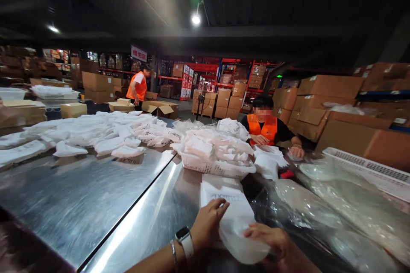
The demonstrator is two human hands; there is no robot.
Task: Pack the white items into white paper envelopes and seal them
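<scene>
A white translucent plastic bag (232,215) with dark printed lettering lies at the front of the table, its near end rounded and lifted. Over its left edge is my left hand (208,222), wearing a watch, with bent fingers apart; the thumb is not clearly visible. My right hand (272,239) has its fingers closed on the bag's near right side. Just beyond the bag stands a white perforated basket (208,166), heaped with white packets (221,143).
Many white packets (92,130) cover the far left of the metal table (105,192). Clear plastic bags (346,196) lie at right, near a white crate (361,166). A seated co-worker (262,126) is across the table; another person (137,87) stands farther back by cartons (160,108).
</scene>
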